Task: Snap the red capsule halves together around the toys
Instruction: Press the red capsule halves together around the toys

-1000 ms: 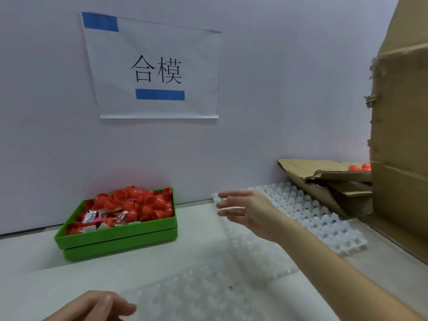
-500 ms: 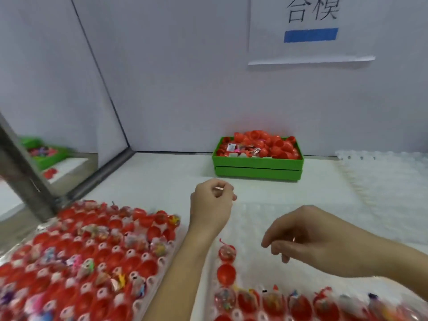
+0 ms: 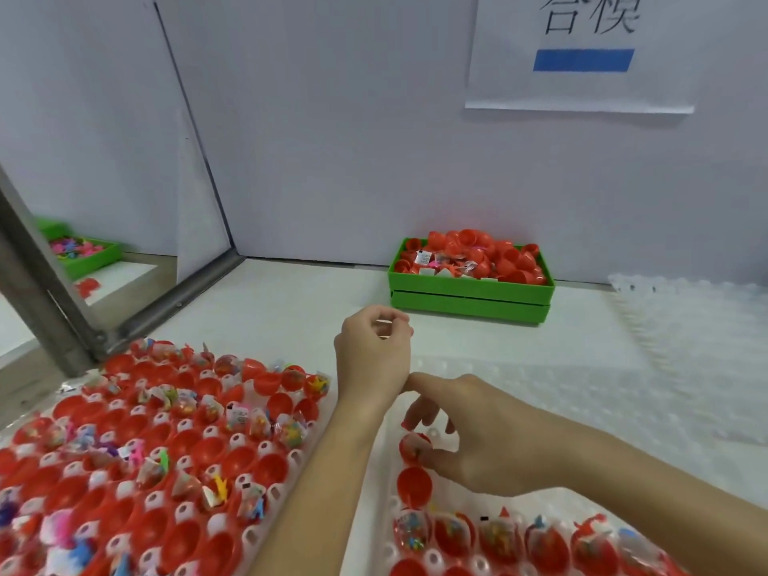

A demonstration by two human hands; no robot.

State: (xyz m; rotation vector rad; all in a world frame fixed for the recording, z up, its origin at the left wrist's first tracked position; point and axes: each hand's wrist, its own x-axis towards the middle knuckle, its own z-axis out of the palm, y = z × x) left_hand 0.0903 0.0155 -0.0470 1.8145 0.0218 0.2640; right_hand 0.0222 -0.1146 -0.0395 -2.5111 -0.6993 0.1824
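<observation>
While the white bench carries everything, the biggest thing on it is the tray of open red halves at the person's left, most cups holding a bagged toy, mouths facing up. Next in size, a clear tray lies under both hands, with a few filled halves along its near edge. Behind it sits a green bin heaped with loose red halves. Judging by this, the step in hand is fetching a filled half to cap. The right hand curls thumb and fingers around a red capsule half in the clear tray's left column; its mouth looks tipped up and slightly toward the camera, long axis near upright. The left hand hovers loosely curled; whether it pinches anything I cannot tell. Next a loose half must meet that rim squarely and be pressed down along the axis
</observation>
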